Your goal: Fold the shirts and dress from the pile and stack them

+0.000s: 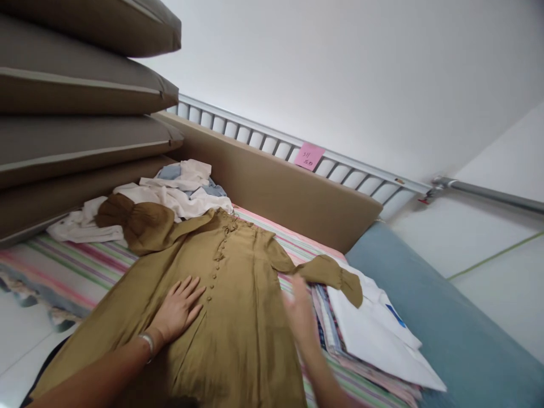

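Observation:
An olive-brown dress (238, 294) with a buttoned front and gathered cuffs lies spread out, front up, across a striped bedsheet. My left hand (179, 309) rests flat on the dress left of the button row, fingers outstretched. Over the dress's right edge, just below its right sleeve (325, 271), is my right hand (300, 309), smeared by motion; its fingers do not show clearly. The left sleeve (140, 221) lies bent over a heap of white and blue clothes (187, 190). The right sleeve's cuff reaches onto a stack of folded clothes (378, 323) with white ones on top.
Thick grey-brown cushions (85, 90) are stacked at the left. A brown board (272, 181) stands behind the striped sheet (80, 263), before a radiator (238, 127) bearing a pink note (309, 156). A blue-grey padded surface (446, 306) lies at the right.

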`<state>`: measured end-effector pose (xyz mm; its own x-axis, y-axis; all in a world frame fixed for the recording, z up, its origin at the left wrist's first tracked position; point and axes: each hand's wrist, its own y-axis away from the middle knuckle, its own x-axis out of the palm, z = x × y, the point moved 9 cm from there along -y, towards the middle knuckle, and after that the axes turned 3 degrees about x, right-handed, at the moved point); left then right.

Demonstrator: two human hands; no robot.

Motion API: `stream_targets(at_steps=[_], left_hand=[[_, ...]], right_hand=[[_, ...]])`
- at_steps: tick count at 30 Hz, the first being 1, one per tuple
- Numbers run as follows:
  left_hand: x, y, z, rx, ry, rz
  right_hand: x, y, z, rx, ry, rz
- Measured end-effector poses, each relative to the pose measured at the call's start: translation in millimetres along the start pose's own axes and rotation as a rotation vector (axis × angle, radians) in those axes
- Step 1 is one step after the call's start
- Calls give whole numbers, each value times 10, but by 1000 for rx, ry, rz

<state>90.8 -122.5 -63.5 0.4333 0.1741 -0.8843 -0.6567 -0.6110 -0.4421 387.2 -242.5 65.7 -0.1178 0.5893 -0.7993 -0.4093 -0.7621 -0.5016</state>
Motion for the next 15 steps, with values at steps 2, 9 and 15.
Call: stream_targets(at_steps=[2,9,15], left_hand=[[-14,-8,-9,-9,5,10],[-26,-34,-30,-39,10,76],[-52,-48,-74,-74,31,121]], right_hand=[[653,589,473,-47,6,215],[897,1285,124,153,300,429],[679,1450,-591,276,542,416]])
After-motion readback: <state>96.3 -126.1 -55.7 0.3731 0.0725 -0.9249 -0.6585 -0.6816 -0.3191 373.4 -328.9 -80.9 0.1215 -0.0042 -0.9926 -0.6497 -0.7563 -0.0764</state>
